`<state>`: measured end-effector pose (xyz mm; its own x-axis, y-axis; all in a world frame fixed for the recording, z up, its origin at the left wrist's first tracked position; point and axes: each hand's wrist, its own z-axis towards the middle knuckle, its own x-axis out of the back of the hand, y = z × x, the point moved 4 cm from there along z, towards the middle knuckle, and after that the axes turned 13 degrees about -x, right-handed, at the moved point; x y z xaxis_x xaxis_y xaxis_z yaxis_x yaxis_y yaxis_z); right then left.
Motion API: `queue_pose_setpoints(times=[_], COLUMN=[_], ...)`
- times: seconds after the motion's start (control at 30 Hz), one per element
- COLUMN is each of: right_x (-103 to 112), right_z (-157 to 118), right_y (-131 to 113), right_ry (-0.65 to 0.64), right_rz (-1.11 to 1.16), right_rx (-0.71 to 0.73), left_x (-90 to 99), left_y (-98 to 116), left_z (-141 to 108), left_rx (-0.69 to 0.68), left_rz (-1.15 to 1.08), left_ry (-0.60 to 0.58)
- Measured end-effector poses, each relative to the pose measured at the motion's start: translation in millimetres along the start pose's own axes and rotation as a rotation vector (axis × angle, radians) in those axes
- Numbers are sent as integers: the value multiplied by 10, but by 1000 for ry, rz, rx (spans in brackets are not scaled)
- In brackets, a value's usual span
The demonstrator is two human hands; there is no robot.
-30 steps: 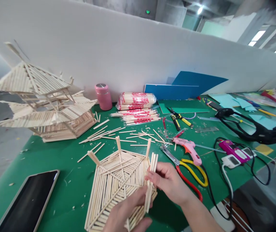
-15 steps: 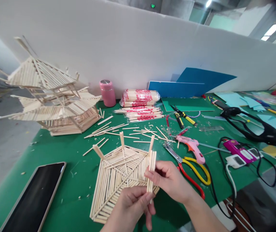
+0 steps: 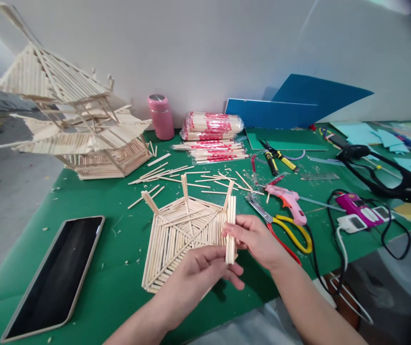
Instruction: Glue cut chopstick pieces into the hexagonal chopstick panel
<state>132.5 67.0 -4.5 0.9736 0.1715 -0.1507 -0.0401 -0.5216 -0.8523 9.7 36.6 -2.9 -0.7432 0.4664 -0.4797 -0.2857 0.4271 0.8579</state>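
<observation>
A short bundle of pale wooden sticks stands nearly upright between my hands. My right hand is closed on its upper part, thumb across the front. At the lower end, my left hand has its thumb and forefinger against the bundle, other fingers stretched out beneath. Behind and to the left lies a many-sided stick panel with several upright stick posts at its far corners. My hands hide its near right side.
A pagoda-like stick model stands at left, above a phone. Loose sticks, packaged sticks and a pink flask lie beyond the panel. On the right are red-and-yellow-handled pliers, a pink glue gun and a purple power strip.
The camera view has tilted down, so things sit higher in the picture. My left thumb has slid from the front of the bundle to its lower end; my right hand keeps its hold.
</observation>
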Motion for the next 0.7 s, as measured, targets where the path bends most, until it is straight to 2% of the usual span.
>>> queue_pose_setpoints(times=[0.13, 0.3, 0.43, 0.7], right_x=[-16, -37, -37, -57], right_z=[-2, -23, -45, -113], right_y=[7, 5, -1, -82], right_ry=[-9, -33, -42, -71], right_rz=[59, 71, 50, -21], right_rx=[-21, -22, -13, 51], left_x=[11, 6, 2, -12], left_y=[20, 65, 99, 94], left_z=[7, -1, -11, -22], left_rx=[-65, -92, -113, -42], left_rz=[308, 503, 518, 447], left_ry=[10, 32, 22, 41])
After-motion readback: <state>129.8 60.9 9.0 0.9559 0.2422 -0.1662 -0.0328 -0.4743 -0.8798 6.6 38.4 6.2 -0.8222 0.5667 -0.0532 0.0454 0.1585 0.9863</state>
